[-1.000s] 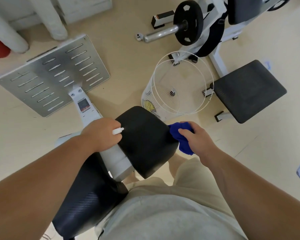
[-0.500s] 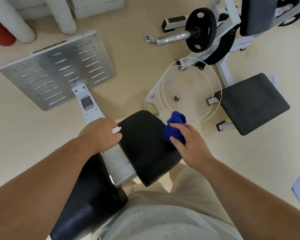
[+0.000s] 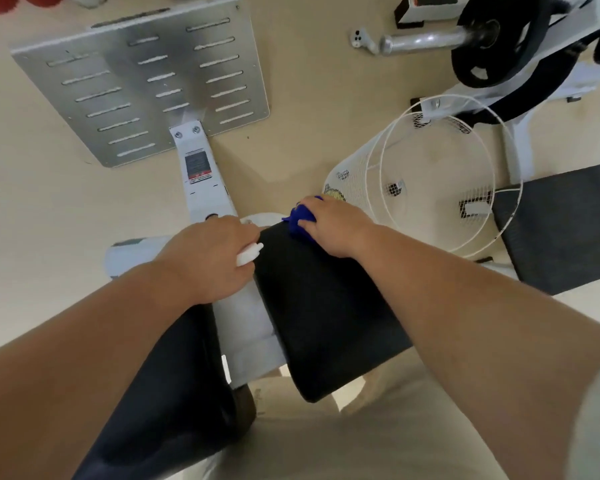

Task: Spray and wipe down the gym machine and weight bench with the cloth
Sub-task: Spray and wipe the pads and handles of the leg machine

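The broad brushed-metal footplate with slotted grooves fills the upper left of the frame. A white painted steel beam joins it to the smooth black vinyl seat pad at centre. A matte grey rectangular bench pad lies at the right edge beside a round white wire basket. Just above centre, the right hand bunches a soft blue cloth in curled fingers and presses it on the pad's far edge, so wiping the machine is the step in hand. The left hand is closed round a white plastic spray bottle, of which only the nozzle shows. Next, I judge, the cloth needs firm strokes down the pad, then the grey bench.
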